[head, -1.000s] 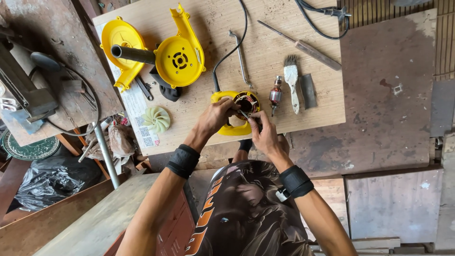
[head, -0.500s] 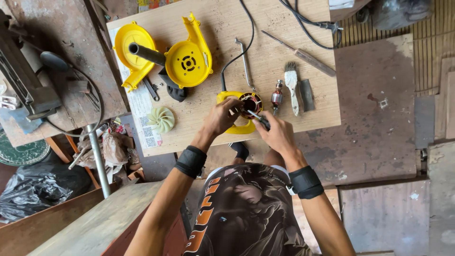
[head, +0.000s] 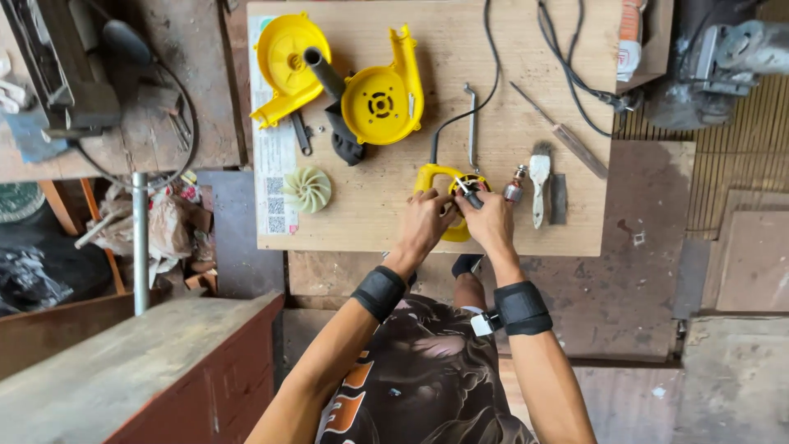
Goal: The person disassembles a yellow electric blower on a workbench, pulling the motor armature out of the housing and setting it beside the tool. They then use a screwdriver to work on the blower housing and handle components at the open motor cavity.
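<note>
Working at the near edge of the wooden tabletop [head: 394,222], we had both hands on a yellow motor housing [head: 450,191]. Left hand [head: 424,224]: fingers curled round its left side. Right hand [head: 491,220]: fingers pinched on a small dark part [head: 471,197] at the housing's round opening. Also present: two yellow casing halves [head: 374,90] further back, a pale fan wheel [head: 307,189] left, a motor rotor [head: 514,184], a paintbrush [head: 539,182] and a screwdriver [head: 562,131] right.
</note>
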